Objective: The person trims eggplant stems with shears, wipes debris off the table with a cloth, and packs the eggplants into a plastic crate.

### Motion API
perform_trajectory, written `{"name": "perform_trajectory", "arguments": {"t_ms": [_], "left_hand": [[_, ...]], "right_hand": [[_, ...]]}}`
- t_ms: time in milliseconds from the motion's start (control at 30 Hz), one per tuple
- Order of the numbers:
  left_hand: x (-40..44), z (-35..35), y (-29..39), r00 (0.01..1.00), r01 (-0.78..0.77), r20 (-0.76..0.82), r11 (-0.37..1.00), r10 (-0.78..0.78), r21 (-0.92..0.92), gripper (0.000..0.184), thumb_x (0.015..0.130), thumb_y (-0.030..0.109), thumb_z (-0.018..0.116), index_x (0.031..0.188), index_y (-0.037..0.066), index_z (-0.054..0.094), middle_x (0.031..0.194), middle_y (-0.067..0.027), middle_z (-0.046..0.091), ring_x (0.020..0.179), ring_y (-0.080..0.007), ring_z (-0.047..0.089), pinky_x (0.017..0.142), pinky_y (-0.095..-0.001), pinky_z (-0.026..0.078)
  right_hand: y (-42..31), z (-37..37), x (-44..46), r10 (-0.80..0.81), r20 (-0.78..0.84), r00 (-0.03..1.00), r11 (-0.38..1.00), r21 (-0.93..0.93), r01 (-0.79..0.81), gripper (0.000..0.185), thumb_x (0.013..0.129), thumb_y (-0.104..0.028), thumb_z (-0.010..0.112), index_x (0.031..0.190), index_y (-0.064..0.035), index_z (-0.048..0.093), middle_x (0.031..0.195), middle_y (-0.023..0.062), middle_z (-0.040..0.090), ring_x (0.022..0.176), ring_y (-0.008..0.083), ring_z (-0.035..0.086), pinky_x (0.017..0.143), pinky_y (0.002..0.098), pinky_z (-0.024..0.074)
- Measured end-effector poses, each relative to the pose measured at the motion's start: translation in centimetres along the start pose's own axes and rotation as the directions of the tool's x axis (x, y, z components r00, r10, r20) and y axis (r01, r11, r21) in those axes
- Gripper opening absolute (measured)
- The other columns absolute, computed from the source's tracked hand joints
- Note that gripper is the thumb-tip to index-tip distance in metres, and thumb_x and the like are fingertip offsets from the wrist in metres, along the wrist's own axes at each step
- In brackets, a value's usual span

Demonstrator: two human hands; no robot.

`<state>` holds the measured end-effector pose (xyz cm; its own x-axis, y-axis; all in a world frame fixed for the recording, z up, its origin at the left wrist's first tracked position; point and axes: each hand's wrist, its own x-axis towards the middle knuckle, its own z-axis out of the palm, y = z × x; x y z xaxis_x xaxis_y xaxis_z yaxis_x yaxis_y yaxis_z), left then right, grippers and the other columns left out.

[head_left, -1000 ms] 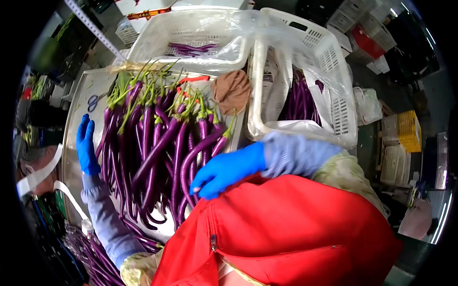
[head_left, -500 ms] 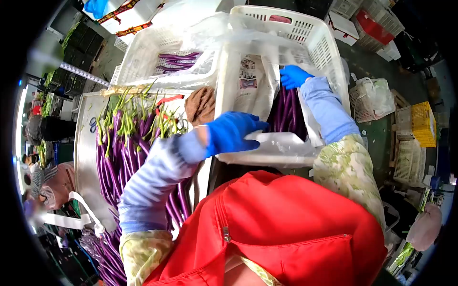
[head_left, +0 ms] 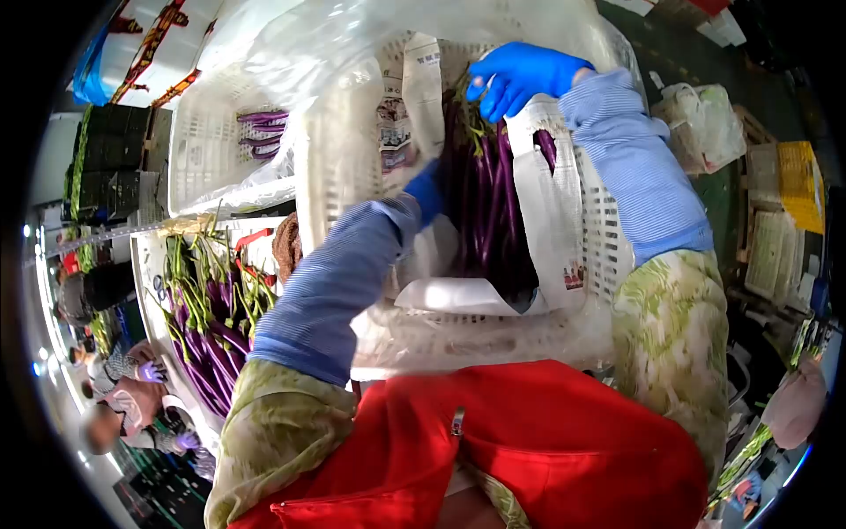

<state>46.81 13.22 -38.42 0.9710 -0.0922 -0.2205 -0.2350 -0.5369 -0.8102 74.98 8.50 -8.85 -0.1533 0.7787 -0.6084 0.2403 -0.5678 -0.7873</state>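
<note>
Long purple eggplants (head_left: 485, 212) with green stems lie lengthwise in a white plastic crate (head_left: 604, 238), inside a white printed paper liner (head_left: 551, 220). One more eggplant shows through a hole in that liner. My right hand (head_left: 529, 78), in a blue glove, is over the stem ends at the crate's far side, its fingers curled; whatever they may hold is hidden. At the left edge of the eggplants is my blue-gloved left hand (head_left: 426, 192). It is blurred and partly covered by my sleeve, so its fingers cannot be made out.
Loose eggplants (head_left: 207, 344) lie on a metal table at left, near a brown cloth (head_left: 287, 247). A second white crate (head_left: 198, 163) holds a few eggplants. Clear plastic film (head_left: 308, 44) drapes over both crates. Two people work at far left. Yellow crate (head_left: 800, 185) at right.
My view has shifted closer over the crate. The left hand has moved to the eggplants' left side; the right hand has moved toward their stem ends. The liner lies opened wider, exposing more eggplants.
</note>
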Motion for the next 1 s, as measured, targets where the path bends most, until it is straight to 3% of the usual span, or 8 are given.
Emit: {"name": "perform_trajectory", "arguments": {"t_ms": [67, 167, 333, 433, 500, 633, 733, 1000], "left_hand": [[-0.8, -3.5, -6.6, 0.699, 0.245, 0.676, 0.810, 0.233, -0.532, 0.046, 0.098, 0.028, 0.035, 0.140, 0.012, 0.044, 0.143, -0.0066, 0.045, 0.133, -0.0278, 0.038, 0.110, -0.0502, 0.023], [-2.0, -9.5, -16.2, 0.419, 0.144, 0.828, 0.873, 0.372, -0.465, 0.042, 0.094, 0.037, 0.045, 0.131, 0.020, 0.057, 0.135, -0.0083, 0.054, 0.123, -0.0319, 0.051, 0.101, -0.0595, 0.033], [-0.5, -9.1, -14.5, 0.616, 0.414, 0.776, 0.785, 0.132, -0.462, 0.040, 0.096, 0.025, 0.042, 0.132, 0.011, 0.055, 0.138, -0.0103, 0.051, 0.127, -0.0345, 0.045, 0.100, -0.0552, 0.034], [-2.6, -7.7, -10.9, 0.978, -0.168, 0.173, 0.940, 0.120, 0.297, 0.039, 0.093, 0.028, 0.046, 0.126, 0.013, 0.061, 0.127, -0.0100, 0.060, 0.117, -0.0287, 0.057, 0.103, -0.0539, 0.036], [-3.1, -6.9, -7.4, 0.886, -0.384, 0.202, 0.904, 0.418, -0.186, 0.037, 0.092, 0.019, 0.044, 0.123, 0.007, 0.060, 0.129, -0.0151, 0.057, 0.122, -0.0303, 0.051, 0.102, -0.0482, 0.039], [-1.7, -7.7, -11.3, 0.618, 0.357, 0.517, 0.375, 0.592, -0.856, 0.034, 0.086, 0.015, 0.051, 0.117, 0.005, 0.062, 0.123, -0.0209, 0.059, 0.116, -0.0351, 0.055, 0.096, -0.0453, 0.045], [-2.7, -5.1, -10.8, 0.649, 0.719, 0.753, -0.237, -0.110, -0.654, 0.050, 0.077, 0.013, 0.061, 0.125, 0.001, 0.053, 0.122, -0.0253, 0.057, 0.116, -0.0389, 0.054, 0.099, -0.0442, 0.043], [-1.7, 1.6, -10.2, 0.341, 0.413, 0.864, -0.767, -0.370, -0.491, 0.068, 0.083, 0.025, 0.070, 0.139, 0.000, 0.040, 0.127, -0.0156, 0.055, 0.113, -0.0275, 0.054, 0.092, -0.0336, 0.045]], "right_hand": [[1.1, 1.2, 2.3, 0.032, 0.091, 0.995, 0.999, 0.031, -0.035, 0.043, 0.087, -0.037, 0.056, 0.109, -0.0004, 0.063, 0.098, 0.0203, 0.068, 0.087, 0.0255, 0.069, 0.074, 0.0374, 0.0549], [4.1, 2.8, 8.0, 0.059, -0.057, 0.997, 0.998, 0.024, -0.058, 0.045, 0.085, -0.038, 0.060, 0.112, -0.0024, 0.063, 0.102, 0.0201, 0.067, 0.094, 0.0276, 0.065, 0.080, 0.0387, 0.0527], [16.6, 3.1, 21.7, -0.157, -0.404, 0.901, 0.881, -0.469, -0.057, 0.052, 0.086, -0.046, 0.057, 0.116, -0.0039, 0.063, 0.118, 0.0204, 0.062, 0.113, 0.0317, 0.058, 0.097, 0.0381, 0.0429], [12.9, 5.2, 20.1, 0.184, -0.538, 0.823, 0.934, -0.164, -0.316, 0.082, 0.078, -0.058, 0.061, 0.136, -0.0030, 0.040, 0.138, 0.0242, 0.044, 0.127, 0.0358, 0.044, 0.106, 0.0412, 0.0347], [13.5, 7.0, 22.6, 0.433, -0.690, 0.580, 0.851, 0.101, -0.515, 0.110, 0.072, -0.064, 0.064, 0.149, -0.0019, 0.015, 0.150, 0.0250, 0.026, 0.136, 0.0388, 0.032, 0.111, 0.0453, 0.0286], [14.6, 7.9, 23.0, 0.381, -0.770, 0.511, 0.866, 0.105, -0.488, 0.118, 0.067, -0.067, 0.067, 0.148, -0.0022, 0.011, 0.150, 0.0231, 0.025, 0.137, 0.0368, 0.029, 0.112, 0.0424, 0.0276], [16.8, 6.8, 23.4, 0.044, -0.729, 0.683, 0.991, -0.053, -0.122, 0.103, 0.069, -0.067, 0.064, 0.147, -0.0103, 0.028, 0.149, 0.0169, 0.030, 0.137, 0.0317, 0.032, 0.112, 0.0381, 0.0281], [15.1, 5.6, 21.7, 0.182, -0.595, 0.783, 0.862, -0.287, -0.418, 0.099, 0.073, -0.073, 0.056, 0.148, -0.0136, 0.028, 0.149, 0.0145, 0.034, 0.137, 0.0288, 0.033, 0.114, 0.0367, 0.0254]]}}
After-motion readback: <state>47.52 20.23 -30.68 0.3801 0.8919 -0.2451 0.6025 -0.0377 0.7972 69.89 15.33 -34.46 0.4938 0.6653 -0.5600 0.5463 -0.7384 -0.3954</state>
